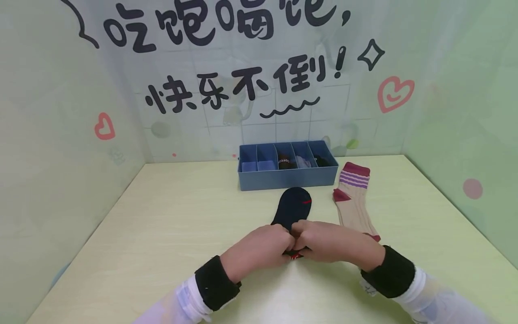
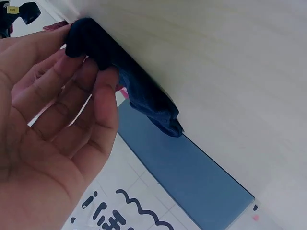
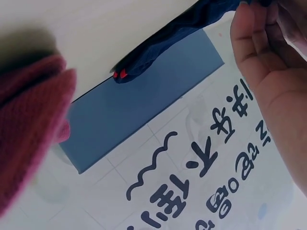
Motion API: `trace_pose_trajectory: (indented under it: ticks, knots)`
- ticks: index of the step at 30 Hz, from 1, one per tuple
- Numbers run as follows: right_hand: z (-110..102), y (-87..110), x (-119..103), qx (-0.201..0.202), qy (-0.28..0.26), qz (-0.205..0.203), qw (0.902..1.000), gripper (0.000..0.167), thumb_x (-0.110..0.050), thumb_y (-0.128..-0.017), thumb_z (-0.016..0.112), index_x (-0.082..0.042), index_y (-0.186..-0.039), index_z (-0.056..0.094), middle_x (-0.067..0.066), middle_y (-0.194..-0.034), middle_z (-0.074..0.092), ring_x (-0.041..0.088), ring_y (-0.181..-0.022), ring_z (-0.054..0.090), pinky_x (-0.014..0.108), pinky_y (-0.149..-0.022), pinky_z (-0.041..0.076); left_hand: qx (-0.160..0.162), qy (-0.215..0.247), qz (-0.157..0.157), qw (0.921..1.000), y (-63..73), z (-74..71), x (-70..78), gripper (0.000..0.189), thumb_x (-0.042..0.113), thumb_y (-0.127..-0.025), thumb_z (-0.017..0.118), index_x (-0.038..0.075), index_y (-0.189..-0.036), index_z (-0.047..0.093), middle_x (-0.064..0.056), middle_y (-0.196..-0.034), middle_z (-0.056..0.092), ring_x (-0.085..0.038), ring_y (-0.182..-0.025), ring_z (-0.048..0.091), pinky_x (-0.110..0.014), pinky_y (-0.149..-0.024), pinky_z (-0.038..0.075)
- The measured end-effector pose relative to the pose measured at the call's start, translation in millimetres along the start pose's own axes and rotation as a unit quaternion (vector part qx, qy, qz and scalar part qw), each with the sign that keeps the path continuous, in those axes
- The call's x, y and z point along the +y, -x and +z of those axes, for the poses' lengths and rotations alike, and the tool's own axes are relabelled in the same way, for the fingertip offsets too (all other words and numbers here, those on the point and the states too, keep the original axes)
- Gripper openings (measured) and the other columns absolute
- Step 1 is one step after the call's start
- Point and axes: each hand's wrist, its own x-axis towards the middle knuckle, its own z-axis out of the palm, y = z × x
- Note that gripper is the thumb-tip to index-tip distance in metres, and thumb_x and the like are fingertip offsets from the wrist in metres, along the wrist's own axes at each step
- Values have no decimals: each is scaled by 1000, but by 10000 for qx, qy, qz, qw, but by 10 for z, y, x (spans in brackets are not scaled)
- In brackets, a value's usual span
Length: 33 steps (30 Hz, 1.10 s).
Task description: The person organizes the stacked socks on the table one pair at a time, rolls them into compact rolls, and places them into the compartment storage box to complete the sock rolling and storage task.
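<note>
A dark navy sock (image 1: pixel 293 206) with small red marks lies lengthwise on the table, pointing away from me. My left hand (image 1: pixel 265 243) pinches its near end between thumb and fingertips. In the left wrist view, the sock (image 2: pixel 146 93) stretches out from those fingertips along the tabletop. From the right, my right hand (image 1: pixel 328 240) grips the same end, its knuckles close against the left hand's. The right wrist view has the sock (image 3: pixel 165 43) running from the right fingertips toward its red-marked far end. The gripped fabric is mostly hidden under both hands.
A blue divided box (image 1: pixel 287 181) stands at the back, with rolled dark and greyish fabric in its right three compartments. Right of the hands lies a beige sock (image 1: pixel 355 209) with maroon ends and purple stripes, partly behind the right wrist. A printed wall backs the table.
</note>
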Motion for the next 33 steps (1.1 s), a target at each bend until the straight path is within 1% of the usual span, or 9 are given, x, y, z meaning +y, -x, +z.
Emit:
trace_pose_trajectory:
  ticks: [4, 8, 12, 18, 21, 24, 28, 30, 33]
  knots:
    - [-1, -23, -21, -166, -163, 320, 9992, 12, -11, -96, 78, -13, -107, 84, -1, -91, 72, 2, -78, 60, 17, -78, 58, -10, 41, -304, 9995, -4, 4, 4, 42, 29, -97, 79, 21, -61, 59, 11, -55, 36, -4, -52, 37, -17, -52, 31]
    - [12, -32, -49, -41, -38, 350, 9994, 7, -12, -97, 77, -11, -104, 81, -3, -87, 73, 1, -72, 61, 16, -74, 58, -83, 385, -626, 9973, 2, -17, -5, 39, 26, -96, 80, 21, -62, 62, 11, -55, 37, -5, -52, 38, -19, -52, 32]
    - [35, -14, -107, 168, 851, -5, 9962, 3, -16, -96, 79, -14, -94, 80, -5, -80, 71, 2, -65, 57, 15, -67, 53, -70, 537, -600, 9967, 0, -35, -30, 39, 23, -95, 80, 20, -61, 63, 12, -54, 34, -5, -51, 36, -19, -52, 29]
    - [46, 16, -280, -40, 2366, -392, 9708, 8, -25, -98, 78, -17, -96, 80, -4, -79, 64, 8, -65, 48, 16, -57, 41, 150, -165, -202, 9995, -15, -25, -84, 49, 24, -93, 79, 22, -53, 52, 11, -52, 29, -5, -55, 34, -20, -53, 25]
    - [50, 6, -334, -178, 2581, -398, 9651, 10, -26, -99, 76, -17, -102, 81, -4, -80, 65, 9, -65, 48, 16, -57, 39, -33, 198, -234, 9995, -13, -26, -117, 44, 25, -93, 80, 21, -54, 60, 11, -51, 33, -6, -56, 36, -20, -53, 27]
    - [33, -14, -326, -231, 2091, -253, 9773, 6, -22, -98, 76, -17, -96, 78, -5, -76, 64, 7, -62, 47, 16, -56, 37, -373, 1048, -505, 9925, 3, -62, -138, 33, 21, -93, 81, 18, -61, 72, 12, -50, 38, -6, -53, 37, -20, -52, 29]
    - [1, -29, -200, -140, 617, 106, 9979, 12, -14, -93, 75, -17, -83, 70, -10, -67, 55, 2, -58, 39, 16, -54, 32, -567, 1578, -762, 9829, 8, -100, -147, 14, 14, -93, 81, 15, -78, 80, 11, -60, 58, -5, -56, 46, -19, -56, 39]
    - [-7, -26, -115, -111, -247, 313, 9991, 16, -9, -92, 73, -17, -80, 70, -12, -64, 50, 0, -56, 38, 17, -55, 31, -575, 1481, -757, 9844, 0, -116, -135, 11, 12, -94, 79, 14, -83, 79, 10, -66, 63, -5, -58, 50, -18, -59, 43]
    - [-3, -22, -16, -121, -1301, 564, 9898, 16, -4, -94, 71, -15, -83, 76, -13, -65, 53, -2, -58, 40, 16, -57, 35, -581, 1278, -652, 9879, -9, -138, -112, 11, 11, -95, 77, 13, -85, 76, 8, -66, 60, -5, -58, 49, -18, -60, 42]
